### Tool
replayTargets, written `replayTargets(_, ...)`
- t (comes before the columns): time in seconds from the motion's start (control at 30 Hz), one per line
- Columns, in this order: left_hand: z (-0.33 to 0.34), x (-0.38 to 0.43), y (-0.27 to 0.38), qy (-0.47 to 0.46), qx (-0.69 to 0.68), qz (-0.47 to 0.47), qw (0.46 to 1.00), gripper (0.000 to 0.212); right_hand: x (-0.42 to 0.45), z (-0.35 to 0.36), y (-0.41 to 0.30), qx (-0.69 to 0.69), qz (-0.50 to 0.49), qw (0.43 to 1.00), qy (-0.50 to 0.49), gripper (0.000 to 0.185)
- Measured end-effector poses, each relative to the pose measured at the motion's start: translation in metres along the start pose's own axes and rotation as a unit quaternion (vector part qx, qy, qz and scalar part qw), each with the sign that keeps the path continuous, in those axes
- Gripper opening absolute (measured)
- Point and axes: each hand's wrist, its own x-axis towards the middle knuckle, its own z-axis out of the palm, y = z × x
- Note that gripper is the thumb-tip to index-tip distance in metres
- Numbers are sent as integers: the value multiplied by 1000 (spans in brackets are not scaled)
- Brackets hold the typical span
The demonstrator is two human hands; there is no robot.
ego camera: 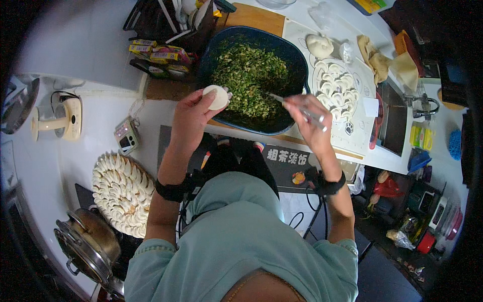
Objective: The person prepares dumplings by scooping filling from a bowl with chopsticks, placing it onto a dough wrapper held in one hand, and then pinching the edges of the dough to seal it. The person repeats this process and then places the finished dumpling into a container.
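My left hand [196, 113] holds a round dough wrapper [216, 97] at the near left rim of a dark blue basin. Chopped green filling [249, 75] fills much of the basin [298, 49]. In my right hand [311, 117] is a slim metal utensil [277, 97], its tip over the filling; the exact kind of its tip cannot be told. Right of the basin, folded dumplings [336, 90] lie in a group on a printed white mat [351, 141]. Beyond them rests a lump of dough [319, 46].
A round tray crowded with dumplings [120, 192] sits at lower left, beside a lidded metal pot [86, 241]. A utensil holder [185, 22] and small boxes [162, 54] stand left of the basin. The sink [392, 117] is at the right, past a red-rimmed object [376, 120].
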Motion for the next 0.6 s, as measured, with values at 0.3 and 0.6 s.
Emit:
replayTargets(0.3, 4, 1, -9, -28, 4, -14, 999, 24, 17, -11, 26, 102, 226, 967, 63, 19)
replayTargets(0.6, 11, 7, -17, -22, 25, -24, 999, 25, -2, -26, 46, 215, 322, 922, 6, 21)
